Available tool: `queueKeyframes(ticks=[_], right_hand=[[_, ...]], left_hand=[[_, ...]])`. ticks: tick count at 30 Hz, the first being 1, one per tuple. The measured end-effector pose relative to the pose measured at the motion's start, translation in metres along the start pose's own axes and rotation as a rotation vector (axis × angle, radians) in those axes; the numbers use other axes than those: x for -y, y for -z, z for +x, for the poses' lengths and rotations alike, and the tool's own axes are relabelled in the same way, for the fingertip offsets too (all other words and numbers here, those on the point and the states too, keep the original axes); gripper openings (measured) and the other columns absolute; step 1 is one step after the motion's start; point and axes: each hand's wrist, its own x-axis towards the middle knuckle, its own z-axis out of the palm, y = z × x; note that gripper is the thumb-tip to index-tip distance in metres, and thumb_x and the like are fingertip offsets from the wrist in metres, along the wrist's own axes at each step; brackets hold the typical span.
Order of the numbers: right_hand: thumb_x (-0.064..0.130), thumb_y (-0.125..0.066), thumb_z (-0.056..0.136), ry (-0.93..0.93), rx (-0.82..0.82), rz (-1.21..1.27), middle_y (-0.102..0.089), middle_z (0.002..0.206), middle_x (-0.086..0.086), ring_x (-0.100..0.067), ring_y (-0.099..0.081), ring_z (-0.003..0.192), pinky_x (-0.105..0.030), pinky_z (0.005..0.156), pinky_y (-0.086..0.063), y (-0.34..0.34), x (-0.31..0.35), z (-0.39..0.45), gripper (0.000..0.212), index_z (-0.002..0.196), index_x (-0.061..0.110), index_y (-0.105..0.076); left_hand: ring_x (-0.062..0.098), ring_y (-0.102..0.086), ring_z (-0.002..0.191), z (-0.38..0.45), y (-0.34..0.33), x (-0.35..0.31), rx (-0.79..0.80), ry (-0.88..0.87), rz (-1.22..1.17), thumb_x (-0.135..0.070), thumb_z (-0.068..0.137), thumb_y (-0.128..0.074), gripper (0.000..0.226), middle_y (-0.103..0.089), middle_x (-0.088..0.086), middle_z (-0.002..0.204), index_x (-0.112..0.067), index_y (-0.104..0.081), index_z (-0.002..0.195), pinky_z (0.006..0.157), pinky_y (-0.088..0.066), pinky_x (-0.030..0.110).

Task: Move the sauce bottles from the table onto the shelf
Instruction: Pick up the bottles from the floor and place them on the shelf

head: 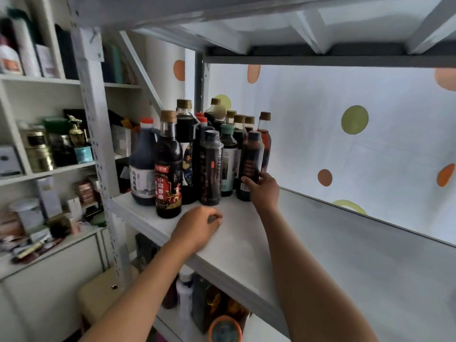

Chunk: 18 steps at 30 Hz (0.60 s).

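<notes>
Several dark sauce bottles stand crowded at the left end of the white metal shelf (345,243). My right hand (262,191) grips the lower part of a dark bottle with a blue-grey cap (250,159) at the right edge of the group; its base is on or just above the shelf board. My left hand (197,227) hovers over the shelf's front edge with curled fingers and holds nothing, just below a shrink-wrapped dark bottle (210,169) and a red-labelled bottle (168,169).
The shelf board runs bare to the right of the bottles, backed by a dotted white sheet (357,144). A steel upright (98,144) stands left of the bottles, with a cluttered white cabinet (44,149) beyond it. More bottles (185,292) stand on the shelf below.
</notes>
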Motion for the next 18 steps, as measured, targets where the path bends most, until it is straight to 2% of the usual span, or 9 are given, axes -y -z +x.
queueKeyframes(ticks=[2, 4, 5, 7, 13, 18], right_hand=[[0.034, -0.078, 0.08, 0.016, -0.006, -0.008, -0.075, 0.102, -0.004, -0.017, -0.07, 0.088, -0.018, 0.065, -0.045, -0.008, -0.001, 0.001, 0.042, 0.115, 0.012, -0.071], [0.033, -0.076, 0.083, 0.043, -0.002, -0.016, -0.075, 0.103, -0.004, -0.015, -0.066, 0.084, -0.009, 0.057, -0.04, -0.013, -0.002, 0.003, 0.038, 0.115, 0.013, -0.071], [0.032, -0.075, 0.084, 0.054, -0.003, -0.02, -0.075, 0.103, -0.004, -0.015, -0.066, 0.084, -0.009, 0.055, -0.039, -0.015, -0.003, 0.005, 0.035, 0.114, 0.013, -0.071], [0.033, -0.073, 0.085, 0.06, -0.004, -0.033, -0.075, 0.104, -0.005, -0.018, -0.067, 0.087, -0.019, 0.063, -0.041, -0.017, -0.006, 0.008, 0.033, 0.113, 0.014, -0.071], [0.03, -0.066, 0.09, 0.061, 0.0, -0.074, -0.072, 0.104, -0.009, -0.027, -0.065, 0.094, -0.026, 0.071, -0.041, -0.026, -0.012, 0.016, 0.029, 0.113, 0.01, -0.067], [0.03, -0.051, 0.098, 0.07, 0.001, -0.174, -0.056, 0.135, -0.018, -0.039, -0.06, 0.108, -0.04, 0.085, -0.046, -0.031, -0.017, 0.013, 0.042, 0.134, 0.01, -0.041]], left_hand=[[0.006, -0.061, 0.105, 0.0, 0.001, 0.0, 0.001, -0.005, -0.008, -0.036, 0.092, -0.061, 0.024, -0.067, -0.01, 0.116, -0.03, -0.068, 0.114, 0.093, -0.052, 0.037], [0.005, -0.061, 0.104, -0.001, 0.0, -0.001, -0.01, -0.017, -0.011, -0.036, 0.091, -0.062, 0.024, -0.068, -0.01, 0.115, -0.029, -0.068, 0.113, 0.093, -0.052, 0.036], [0.005, -0.061, 0.104, -0.001, 0.001, -0.002, -0.015, -0.018, -0.01, -0.036, 0.091, -0.062, 0.024, -0.068, -0.01, 0.115, -0.029, -0.069, 0.113, 0.093, -0.052, 0.036], [0.005, -0.062, 0.103, -0.002, 0.001, -0.003, -0.022, -0.009, -0.006, -0.037, 0.091, -0.063, 0.023, -0.068, -0.01, 0.113, -0.03, -0.069, 0.111, 0.091, -0.052, 0.035], [0.005, -0.062, 0.098, -0.002, 0.002, -0.002, -0.061, 0.001, -0.018, -0.037, 0.09, -0.065, 0.026, -0.07, -0.01, 0.109, -0.027, -0.069, 0.113, 0.089, -0.052, 0.031], [0.006, -0.063, 0.097, -0.003, 0.0, -0.002, -0.076, 0.017, -0.015, -0.036, 0.09, -0.065, 0.026, -0.07, -0.008, 0.109, -0.026, -0.07, 0.113, 0.089, -0.052, 0.031]])
